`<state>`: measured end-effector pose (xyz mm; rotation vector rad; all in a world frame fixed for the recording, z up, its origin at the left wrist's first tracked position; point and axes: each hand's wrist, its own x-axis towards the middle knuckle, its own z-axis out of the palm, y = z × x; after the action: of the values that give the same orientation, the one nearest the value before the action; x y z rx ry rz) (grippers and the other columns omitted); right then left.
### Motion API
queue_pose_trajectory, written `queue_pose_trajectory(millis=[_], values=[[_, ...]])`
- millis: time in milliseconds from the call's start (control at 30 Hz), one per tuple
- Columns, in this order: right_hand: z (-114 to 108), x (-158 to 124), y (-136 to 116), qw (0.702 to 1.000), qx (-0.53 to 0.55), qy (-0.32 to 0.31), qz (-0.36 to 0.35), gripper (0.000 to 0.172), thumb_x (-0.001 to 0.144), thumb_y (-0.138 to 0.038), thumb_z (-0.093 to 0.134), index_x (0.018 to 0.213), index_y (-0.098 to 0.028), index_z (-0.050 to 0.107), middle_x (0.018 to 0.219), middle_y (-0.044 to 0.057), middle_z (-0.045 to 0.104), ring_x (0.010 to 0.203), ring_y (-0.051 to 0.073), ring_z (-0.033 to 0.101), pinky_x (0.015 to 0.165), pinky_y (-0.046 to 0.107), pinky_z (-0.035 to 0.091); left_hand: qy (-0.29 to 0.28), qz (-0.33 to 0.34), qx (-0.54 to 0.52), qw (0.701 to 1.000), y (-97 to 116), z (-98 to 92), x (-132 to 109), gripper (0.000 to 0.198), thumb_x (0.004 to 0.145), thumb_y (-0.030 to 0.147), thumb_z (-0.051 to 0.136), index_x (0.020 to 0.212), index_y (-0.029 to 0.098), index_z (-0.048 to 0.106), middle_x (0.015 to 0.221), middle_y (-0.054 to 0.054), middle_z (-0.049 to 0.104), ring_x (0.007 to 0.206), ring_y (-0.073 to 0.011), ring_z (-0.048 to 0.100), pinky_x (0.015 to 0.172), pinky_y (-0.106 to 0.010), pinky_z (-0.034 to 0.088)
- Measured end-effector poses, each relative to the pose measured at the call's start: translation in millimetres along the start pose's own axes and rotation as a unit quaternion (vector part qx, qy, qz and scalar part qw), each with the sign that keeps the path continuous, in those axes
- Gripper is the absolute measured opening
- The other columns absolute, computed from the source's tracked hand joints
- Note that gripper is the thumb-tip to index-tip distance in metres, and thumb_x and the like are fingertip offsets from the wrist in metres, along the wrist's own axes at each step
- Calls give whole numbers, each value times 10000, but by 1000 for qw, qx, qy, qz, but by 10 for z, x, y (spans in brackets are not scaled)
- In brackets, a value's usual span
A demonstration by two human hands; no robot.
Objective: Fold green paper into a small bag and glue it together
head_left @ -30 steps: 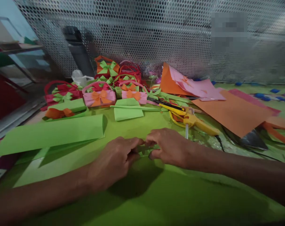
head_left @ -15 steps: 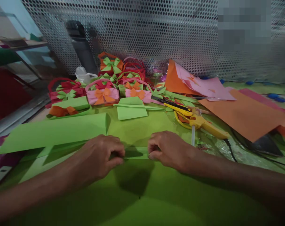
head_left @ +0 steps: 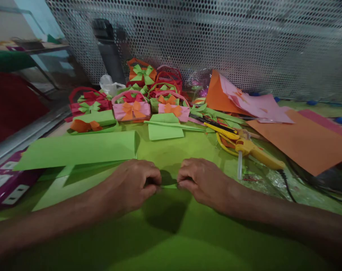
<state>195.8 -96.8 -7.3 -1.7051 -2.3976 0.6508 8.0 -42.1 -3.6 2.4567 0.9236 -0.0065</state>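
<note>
Between my two hands runs the edge of a thin green paper strip [head_left: 168,186], low over the green work surface. My left hand [head_left: 141,182] pinches its left end, with fingers curled and thumb pressed below. My right hand [head_left: 195,180] pinches the right end in the same way. A small gap separates the hands, and most of the strip is hidden behind the fingers. Beyond my left hand a rolled light green sheet [head_left: 83,150] lies on the surface. A small folded green paper [head_left: 165,131] rests farther back.
Small paper bags with bows [head_left: 133,109] stand at the back, near a dark bottle [head_left: 111,56]. On the right are a yellow glue gun [head_left: 257,153], a yellow cutter [head_left: 222,130] and orange sheets [head_left: 301,141]. A purple box [head_left: 15,184] lies at the left.
The hands are closer together, my left hand having moved right, and less of the strip shows between them. The whole view has shifted, so the background sits farther right.
</note>
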Motion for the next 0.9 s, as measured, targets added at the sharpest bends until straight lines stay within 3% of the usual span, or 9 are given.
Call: queue_pose_trajectory(millis=[333, 900], values=[[32, -6, -38, 999, -45, -2, 4, 214, 812, -175, 489, 628, -157, 599, 685, 26, 564, 673, 140, 490, 672, 280, 343, -40, -15, 50, 998, -97, -158, -18, 240, 796, 242, 486, 608, 175, 618, 605, 11, 585, 549, -112, 496, 517, -223, 304], [95, 0, -17, 998, -54, 18, 15, 174, 781, -156, 484, 639, -167, 584, 679, 25, 551, 654, 138, 462, 659, 281, 326, -53, -76, -3, 996, -213, -230, -58, 150, 712, 200, 542, 590, 170, 625, 511, 34, 571, 463, -98, 479, 462, -200, 317]])
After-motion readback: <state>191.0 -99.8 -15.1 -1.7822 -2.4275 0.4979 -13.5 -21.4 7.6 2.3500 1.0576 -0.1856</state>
